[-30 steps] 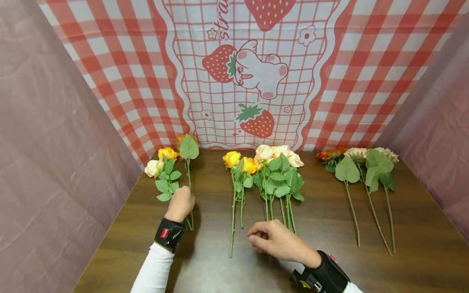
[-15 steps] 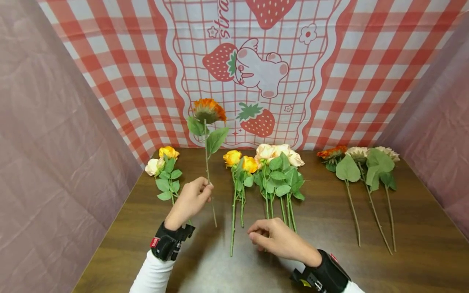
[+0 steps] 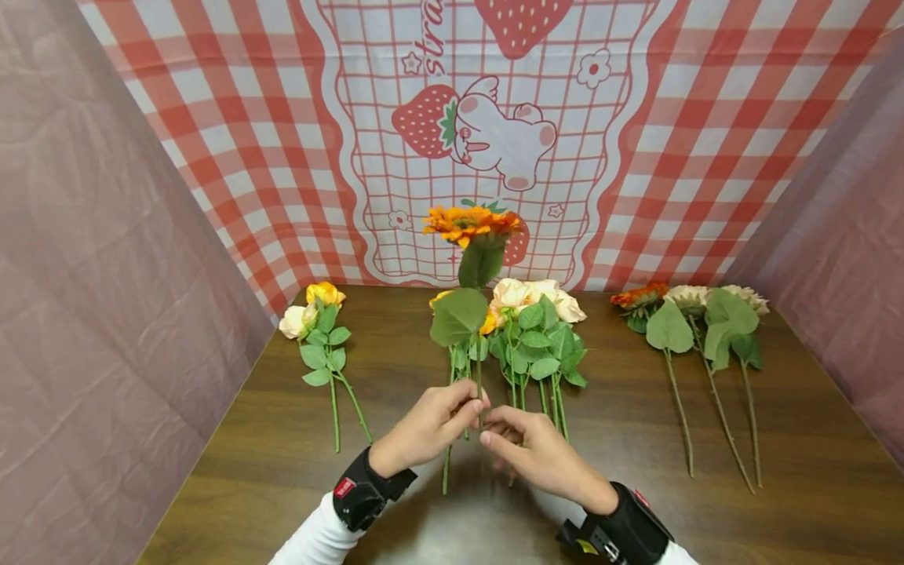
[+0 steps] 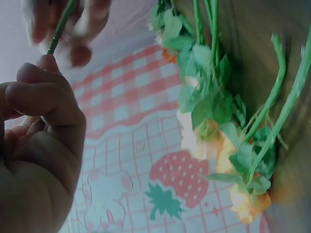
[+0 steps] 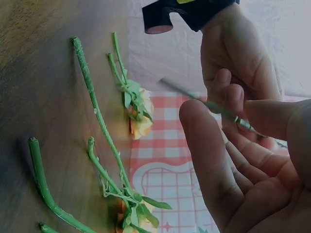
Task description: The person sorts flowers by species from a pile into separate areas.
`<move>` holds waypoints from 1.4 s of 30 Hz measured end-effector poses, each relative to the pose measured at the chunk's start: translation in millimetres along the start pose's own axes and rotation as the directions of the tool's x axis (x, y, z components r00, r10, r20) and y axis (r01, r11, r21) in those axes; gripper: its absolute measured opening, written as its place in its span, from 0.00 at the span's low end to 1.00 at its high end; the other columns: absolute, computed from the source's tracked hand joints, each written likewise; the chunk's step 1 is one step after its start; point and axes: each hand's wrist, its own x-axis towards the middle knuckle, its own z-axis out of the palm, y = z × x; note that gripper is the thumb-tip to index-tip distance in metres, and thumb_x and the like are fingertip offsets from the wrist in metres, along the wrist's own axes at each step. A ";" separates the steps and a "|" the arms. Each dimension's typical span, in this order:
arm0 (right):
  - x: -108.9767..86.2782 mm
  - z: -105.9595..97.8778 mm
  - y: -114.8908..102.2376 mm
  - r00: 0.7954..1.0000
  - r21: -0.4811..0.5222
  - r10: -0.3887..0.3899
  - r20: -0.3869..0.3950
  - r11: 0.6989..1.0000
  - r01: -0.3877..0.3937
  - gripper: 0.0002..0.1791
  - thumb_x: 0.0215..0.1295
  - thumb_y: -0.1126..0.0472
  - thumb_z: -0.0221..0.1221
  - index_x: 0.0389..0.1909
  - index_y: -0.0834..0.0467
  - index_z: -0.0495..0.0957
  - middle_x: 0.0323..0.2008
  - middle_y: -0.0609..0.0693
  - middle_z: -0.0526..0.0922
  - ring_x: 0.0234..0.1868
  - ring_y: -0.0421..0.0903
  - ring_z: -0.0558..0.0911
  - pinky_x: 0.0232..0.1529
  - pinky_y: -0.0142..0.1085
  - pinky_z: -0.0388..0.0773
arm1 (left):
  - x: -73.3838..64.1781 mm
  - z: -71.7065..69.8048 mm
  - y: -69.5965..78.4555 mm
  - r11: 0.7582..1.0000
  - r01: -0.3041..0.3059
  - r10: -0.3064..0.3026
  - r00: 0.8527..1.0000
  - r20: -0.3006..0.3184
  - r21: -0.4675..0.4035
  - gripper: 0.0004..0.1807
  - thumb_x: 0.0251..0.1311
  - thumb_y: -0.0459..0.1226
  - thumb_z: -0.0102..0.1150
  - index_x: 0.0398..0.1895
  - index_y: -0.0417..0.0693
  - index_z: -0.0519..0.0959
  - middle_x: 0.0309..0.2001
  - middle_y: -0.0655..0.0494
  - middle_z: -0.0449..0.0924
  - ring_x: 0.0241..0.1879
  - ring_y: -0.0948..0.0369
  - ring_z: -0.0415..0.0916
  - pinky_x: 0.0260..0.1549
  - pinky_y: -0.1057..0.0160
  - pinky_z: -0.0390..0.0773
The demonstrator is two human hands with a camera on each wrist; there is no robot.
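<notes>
My left hand [image 3: 431,424] pinches the stem of an orange sunflower [image 3: 462,225], holding it upright above the middle of the table. Two broad green leaves hang below its bloom. The left wrist view shows the fingers of the left hand [image 4: 43,136] curled on the thin green stem [image 4: 60,29]. Close beside it, my right hand [image 3: 544,455] has loosely bent fingers around the lower stem. In the right wrist view the right hand's thumb and fingers stand apart with the stem [image 5: 221,110] passing between; firm contact cannot be made out.
On the wooden table [image 3: 268,486], a white and a yellow rose [image 3: 326,294] lie at left. Peach roses [image 3: 540,302] and partly hidden yellow roses lie behind the hands. At right are an orange sunflower [image 3: 639,296] and pale sunflowers [image 3: 688,298]. A checked cloth [image 3: 713,157] hangs behind.
My left hand has lifted the sunflower from the left group and carried it right, beside my right hand. The bloom has turned to show its yellow-orange face. The right hand has barely moved.
</notes>
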 end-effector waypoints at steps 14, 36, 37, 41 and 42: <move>0.5 -4.5 4.3 0.996 -0.002 -0.071 -0.060 0.998 0.071 0.05 0.69 0.68 0.59 0.38 0.65 0.82 0.24 0.50 0.84 0.23 0.45 0.84 0.24 0.38 0.83 | -1.5 8.2 1.2 0.988 -0.025 0.029 0.999 -0.026 0.153 0.11 0.71 0.32 0.53 0.53 0.39 0.77 0.42 0.51 0.83 0.32 0.68 0.75 0.32 0.72 0.77; -52.0 -135.6 58.9 0.874 -0.235 0.196 -0.445 0.916 -0.326 0.12 0.71 0.65 0.58 0.44 0.72 0.81 0.24 0.55 0.86 0.20 0.42 0.84 0.23 0.34 0.80 | -0.4 -3.3 1.7 0.990 0.040 -0.041 0.999 0.003 0.137 0.14 0.72 0.32 0.52 0.59 0.40 0.74 0.32 0.53 0.81 0.28 0.69 0.75 0.29 0.70 0.77; -54.1 -140.1 61.5 0.871 -0.242 0.218 -0.440 0.905 -0.349 0.12 0.70 0.65 0.58 0.43 0.73 0.81 0.23 0.54 0.85 0.20 0.43 0.84 0.22 0.34 0.80 | -0.6 -3.2 1.7 0.990 0.043 -0.044 0.999 0.005 0.134 0.14 0.72 0.32 0.52 0.59 0.40 0.74 0.32 0.53 0.81 0.28 0.69 0.76 0.29 0.70 0.77; -61.4 -151.1 71.1 0.871 -0.267 0.285 -0.399 0.873 -0.408 0.10 0.69 0.68 0.56 0.40 0.74 0.81 0.21 0.51 0.84 0.20 0.44 0.83 0.20 0.34 0.79 | -0.7 -2.3 1.8 0.991 0.054 -0.056 0.998 0.014 0.124 0.14 0.72 0.32 0.52 0.59 0.40 0.73 0.32 0.50 0.81 0.28 0.69 0.75 0.27 0.70 0.77; -62.6 -153.1 73.2 0.872 -0.268 0.296 -0.390 0.869 -0.415 0.10 0.69 0.69 0.55 0.39 0.74 0.80 0.21 0.51 0.84 0.20 0.44 0.83 0.20 0.34 0.79 | -0.6 -1.8 1.6 0.991 0.057 -0.060 0.998 0.017 0.123 0.14 0.72 0.31 0.52 0.59 0.41 0.73 0.32 0.51 0.81 0.28 0.69 0.75 0.27 0.70 0.76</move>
